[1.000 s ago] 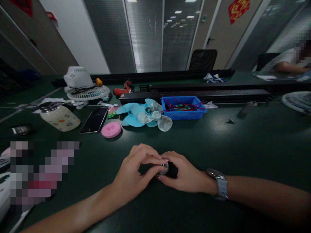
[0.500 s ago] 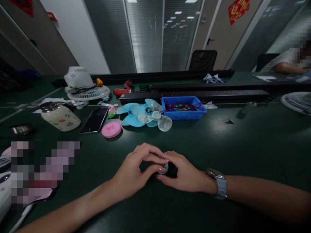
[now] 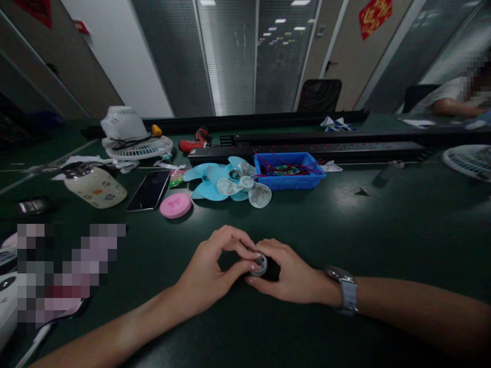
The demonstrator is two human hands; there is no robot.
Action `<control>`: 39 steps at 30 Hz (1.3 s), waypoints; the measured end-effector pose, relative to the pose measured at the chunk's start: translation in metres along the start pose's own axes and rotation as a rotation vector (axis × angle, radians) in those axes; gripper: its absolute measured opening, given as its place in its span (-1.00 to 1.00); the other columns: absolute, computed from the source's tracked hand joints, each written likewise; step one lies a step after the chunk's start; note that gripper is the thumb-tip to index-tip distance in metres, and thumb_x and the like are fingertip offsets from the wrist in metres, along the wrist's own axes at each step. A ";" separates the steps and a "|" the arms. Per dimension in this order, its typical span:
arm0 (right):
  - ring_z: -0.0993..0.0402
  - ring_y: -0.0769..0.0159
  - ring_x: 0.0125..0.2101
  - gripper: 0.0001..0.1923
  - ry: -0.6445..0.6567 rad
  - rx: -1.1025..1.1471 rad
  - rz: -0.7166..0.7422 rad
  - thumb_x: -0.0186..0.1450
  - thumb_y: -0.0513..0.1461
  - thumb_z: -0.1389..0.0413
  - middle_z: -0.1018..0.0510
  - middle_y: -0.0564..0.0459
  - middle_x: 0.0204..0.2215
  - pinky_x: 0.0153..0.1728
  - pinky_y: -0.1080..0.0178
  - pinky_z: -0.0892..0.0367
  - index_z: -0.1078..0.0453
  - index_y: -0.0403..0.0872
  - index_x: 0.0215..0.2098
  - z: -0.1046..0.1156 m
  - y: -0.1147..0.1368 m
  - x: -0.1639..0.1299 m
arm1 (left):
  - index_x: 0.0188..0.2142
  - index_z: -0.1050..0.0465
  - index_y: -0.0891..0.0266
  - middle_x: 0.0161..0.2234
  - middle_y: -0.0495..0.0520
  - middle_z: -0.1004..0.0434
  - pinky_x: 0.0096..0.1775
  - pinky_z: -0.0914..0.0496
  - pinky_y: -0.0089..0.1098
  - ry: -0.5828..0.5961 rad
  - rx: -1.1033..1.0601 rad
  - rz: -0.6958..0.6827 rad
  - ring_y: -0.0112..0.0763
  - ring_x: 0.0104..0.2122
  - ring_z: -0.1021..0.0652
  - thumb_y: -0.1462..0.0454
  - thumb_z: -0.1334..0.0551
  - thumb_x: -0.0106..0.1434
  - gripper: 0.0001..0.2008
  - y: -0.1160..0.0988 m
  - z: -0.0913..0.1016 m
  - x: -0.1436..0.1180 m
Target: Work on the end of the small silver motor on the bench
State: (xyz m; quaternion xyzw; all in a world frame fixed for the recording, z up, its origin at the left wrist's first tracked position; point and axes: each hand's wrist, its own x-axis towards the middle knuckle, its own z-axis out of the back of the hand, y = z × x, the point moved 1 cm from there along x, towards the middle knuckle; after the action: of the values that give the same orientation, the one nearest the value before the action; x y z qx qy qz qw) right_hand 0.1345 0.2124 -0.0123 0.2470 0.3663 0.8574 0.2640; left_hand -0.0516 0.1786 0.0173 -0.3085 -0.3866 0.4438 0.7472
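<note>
Two hands of mine meet low on the dark green table [image 3: 383, 230], seen from my head camera. My left hand [image 3: 209, 276] curls in from the left, thumb and forefinger pinched onto a small round grey part [image 3: 261, 263]. My right hand [image 3: 291, 278], with a wristwatch [image 3: 345, 294] behind it, cups the same part from the other side, fingers closed round a dark body beneath it that I cannot make out. The part sits between my fingertips, just above the tabletop. Farther back lie a pink disc [image 3: 175, 205], a black phone [image 3: 149, 189], pale blue fan blades [image 3: 226, 183] and a blue tray [image 3: 289, 170] of red wires. A white fan guard [image 3: 132, 135] stands at the far left, beside a cream bottle [image 3: 95, 185]. Another person's arm [image 3: 452, 106] rests at the far right.
</note>
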 end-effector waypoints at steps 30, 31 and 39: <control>-0.45 0.27 -0.17 -0.71 0.020 0.031 -0.025 0.19 -0.20 -0.25 -0.55 0.07 -0.20 -0.10 0.19 -0.27 -0.41 -0.02 -0.11 0.004 0.004 0.000 | -0.20 -0.50 0.16 -0.17 0.05 -0.57 -0.06 -0.33 -0.08 -0.110 0.359 0.124 -0.16 -0.09 -0.50 0.41 -0.29 0.20 -0.81 0.041 -0.006 -0.001; -0.45 0.27 -0.17 -0.71 0.020 0.030 -0.027 0.19 -0.20 -0.25 -0.55 0.07 -0.20 -0.10 0.19 -0.27 -0.41 -0.02 -0.11 0.003 0.004 0.000 | -0.18 -0.50 0.15 -0.15 0.05 -0.57 -0.05 -0.32 -0.07 -0.106 0.368 0.118 -0.15 -0.07 -0.48 0.40 -0.29 0.20 -0.80 0.040 -0.006 -0.001; -0.45 0.27 -0.18 -0.71 0.020 0.028 -0.028 0.20 -0.20 -0.24 -0.55 0.07 -0.20 -0.09 0.19 -0.27 -0.41 -0.02 -0.11 0.004 0.005 0.001 | -0.12 -0.49 0.11 -0.12 0.04 -0.57 0.00 -0.28 -0.07 -0.127 0.341 0.090 -0.16 0.01 -0.45 0.38 -0.22 0.29 -0.79 0.040 -0.004 -0.001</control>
State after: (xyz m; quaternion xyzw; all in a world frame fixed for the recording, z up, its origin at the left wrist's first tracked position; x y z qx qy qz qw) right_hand 0.1349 0.2119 -0.0059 0.2368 0.3844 0.8509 0.2687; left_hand -0.0657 0.1934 -0.0168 -0.1659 -0.3378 0.5545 0.7422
